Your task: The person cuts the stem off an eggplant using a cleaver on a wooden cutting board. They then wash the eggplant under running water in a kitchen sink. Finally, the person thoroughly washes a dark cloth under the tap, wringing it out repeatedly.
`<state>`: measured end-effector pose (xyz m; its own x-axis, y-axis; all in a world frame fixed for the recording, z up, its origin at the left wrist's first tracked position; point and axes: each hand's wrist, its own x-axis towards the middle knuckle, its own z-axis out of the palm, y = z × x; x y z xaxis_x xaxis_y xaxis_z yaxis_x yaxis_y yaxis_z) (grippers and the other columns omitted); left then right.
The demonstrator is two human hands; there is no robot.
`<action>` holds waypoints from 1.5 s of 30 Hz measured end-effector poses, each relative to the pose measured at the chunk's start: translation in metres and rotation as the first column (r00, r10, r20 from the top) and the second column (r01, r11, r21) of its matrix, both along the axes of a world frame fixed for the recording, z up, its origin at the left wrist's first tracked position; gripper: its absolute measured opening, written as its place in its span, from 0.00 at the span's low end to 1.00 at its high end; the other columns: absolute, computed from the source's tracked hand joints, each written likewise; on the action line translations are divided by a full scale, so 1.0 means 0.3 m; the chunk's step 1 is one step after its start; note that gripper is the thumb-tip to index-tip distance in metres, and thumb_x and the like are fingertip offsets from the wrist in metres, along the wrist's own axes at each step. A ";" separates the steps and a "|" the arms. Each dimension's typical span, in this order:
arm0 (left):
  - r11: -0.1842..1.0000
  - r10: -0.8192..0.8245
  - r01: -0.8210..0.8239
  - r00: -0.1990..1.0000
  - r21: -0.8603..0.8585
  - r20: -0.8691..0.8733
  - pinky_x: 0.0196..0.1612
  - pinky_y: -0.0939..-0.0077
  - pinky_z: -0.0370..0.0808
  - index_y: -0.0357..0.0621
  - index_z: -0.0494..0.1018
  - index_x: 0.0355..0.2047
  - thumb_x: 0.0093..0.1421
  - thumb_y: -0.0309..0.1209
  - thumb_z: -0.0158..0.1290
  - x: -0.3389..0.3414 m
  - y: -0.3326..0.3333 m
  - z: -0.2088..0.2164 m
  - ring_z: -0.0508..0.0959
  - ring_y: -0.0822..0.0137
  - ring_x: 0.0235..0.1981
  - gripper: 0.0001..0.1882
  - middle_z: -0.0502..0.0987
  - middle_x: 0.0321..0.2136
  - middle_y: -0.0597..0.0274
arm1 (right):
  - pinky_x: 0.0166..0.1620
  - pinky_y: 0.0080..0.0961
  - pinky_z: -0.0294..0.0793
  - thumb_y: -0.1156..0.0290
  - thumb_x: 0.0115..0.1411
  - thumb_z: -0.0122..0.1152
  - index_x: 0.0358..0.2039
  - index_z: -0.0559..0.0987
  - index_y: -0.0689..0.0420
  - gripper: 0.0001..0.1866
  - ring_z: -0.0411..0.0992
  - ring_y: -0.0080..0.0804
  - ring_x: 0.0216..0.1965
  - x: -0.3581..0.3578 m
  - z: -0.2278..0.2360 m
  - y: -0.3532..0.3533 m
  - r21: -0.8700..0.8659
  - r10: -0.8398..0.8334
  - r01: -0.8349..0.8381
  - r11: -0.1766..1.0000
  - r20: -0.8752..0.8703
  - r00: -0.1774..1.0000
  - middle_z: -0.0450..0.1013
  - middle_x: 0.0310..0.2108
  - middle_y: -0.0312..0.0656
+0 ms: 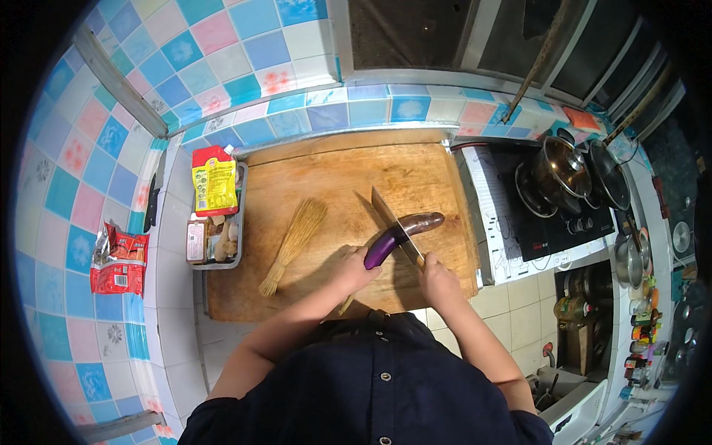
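Left hand (357, 268) is clenched on the near end of a purple eggplant (400, 233), which lies slanted on the wooden cutting board (334, 185), right of centre. Right hand (437, 280) is closed round the handle of a cleaver (393, 222); the blade crosses the eggplant at about mid-length, edge down.

Risk, as judged: the eggplant is round and may roll under the blade, and the left fingers sit close to the cutting line, so a slip could bring the edge onto them. The far end of the eggplant lies near the board's right edge; a cut piece could roll off toward the induction cooker (549, 222) and its lidded pot (564, 167).

Room: the board's centre and far half are open. A bamboo brush (293, 245) lies to the left, well apart. A tray of packets (215, 215) touches the board's left edge
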<state>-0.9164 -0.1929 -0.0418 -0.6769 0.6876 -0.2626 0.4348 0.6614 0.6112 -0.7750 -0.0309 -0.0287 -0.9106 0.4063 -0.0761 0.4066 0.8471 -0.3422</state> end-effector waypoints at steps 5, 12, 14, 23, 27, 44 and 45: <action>0.996 -0.059 0.060 0.998 0.065 -0.017 0.39 0.65 0.70 0.40 0.69 0.41 0.47 0.42 0.57 0.008 -0.054 -0.088 0.74 0.54 0.36 0.24 0.73 0.34 0.51 | 0.32 0.44 0.71 0.67 0.58 0.44 0.35 0.63 0.60 0.09 0.73 0.51 0.29 -0.044 -0.021 -0.048 -0.010 -0.062 0.062 0.998 0.019 0.998 0.72 0.31 0.54; 0.492 -0.028 -0.850 0.201 0.189 0.979 0.39 0.76 0.71 0.42 0.66 0.43 0.55 0.34 0.54 -0.028 -0.183 -0.048 0.74 0.68 0.34 0.17 0.74 0.32 0.62 | 0.32 0.45 0.70 0.66 0.55 0.52 0.36 0.63 0.59 0.13 0.72 0.54 0.28 -0.055 -0.068 -0.021 -0.142 -0.038 0.025 0.990 -0.094 0.995 0.72 0.24 0.54; 0.518 0.008 -0.832 0.238 0.199 0.971 0.49 0.71 0.68 0.36 0.66 0.42 0.58 0.36 0.50 -0.020 -0.198 -0.119 0.73 0.67 0.44 0.17 0.74 0.39 0.58 | 0.32 0.45 0.70 0.67 0.53 0.54 0.36 0.63 0.59 0.14 0.71 0.54 0.28 -0.061 -0.051 -0.017 -0.240 -0.065 0.044 0.970 -0.080 0.995 0.72 0.23 0.54; 0.978 -0.048 0.157 0.813 0.139 -0.581 0.53 0.63 0.61 0.46 0.65 0.48 0.48 0.36 0.57 0.025 -0.231 0.072 0.64 0.56 0.50 0.26 0.68 0.47 0.58 | 0.33 0.43 0.69 0.64 0.54 0.57 0.40 0.68 0.58 0.16 0.71 0.55 0.31 0.007 0.053 0.004 -0.355 -0.156 0.086 0.931 -0.174 0.972 0.72 0.26 0.55; 0.951 -0.305 0.280 0.769 -0.132 -0.562 0.51 0.62 0.62 0.47 0.62 0.52 0.47 0.38 0.58 -0.048 -0.272 -0.039 0.65 0.57 0.49 0.32 0.68 0.45 0.58 | 0.34 0.42 0.69 0.64 0.54 0.57 0.40 0.69 0.58 0.15 0.71 0.54 0.31 0.041 0.188 -0.042 -0.342 -0.169 0.104 0.934 -0.166 0.972 0.72 0.27 0.55; 0.992 -0.110 0.127 0.789 -0.014 -0.604 0.38 0.67 0.71 0.44 0.67 0.48 0.44 0.42 0.59 0.042 -0.250 0.005 0.73 0.59 0.37 0.30 0.72 0.33 0.57 | 0.35 0.42 0.70 0.61 0.56 0.55 0.35 0.66 0.65 0.18 0.71 0.56 0.31 0.096 0.090 -0.181 -0.437 -0.049 0.071 0.897 0.061 0.997 0.71 0.25 0.58; 0.992 -0.102 0.128 0.799 0.002 -0.593 0.38 0.67 0.71 0.43 0.67 0.48 0.44 0.41 0.59 0.043 -0.254 -0.001 0.72 0.58 0.37 0.30 0.72 0.33 0.57 | 0.35 0.42 0.70 0.62 0.56 0.54 0.35 0.66 0.66 0.18 0.71 0.56 0.31 0.089 0.090 -0.169 -0.490 -0.051 0.088 0.867 0.088 0.995 0.71 0.25 0.59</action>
<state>-0.9035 -0.2690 -0.0420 -0.6067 0.7715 0.1917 0.7915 0.5639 0.2357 -0.7483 -0.0816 -0.0017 -0.8663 0.3612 -0.3450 0.4963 0.5447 -0.6760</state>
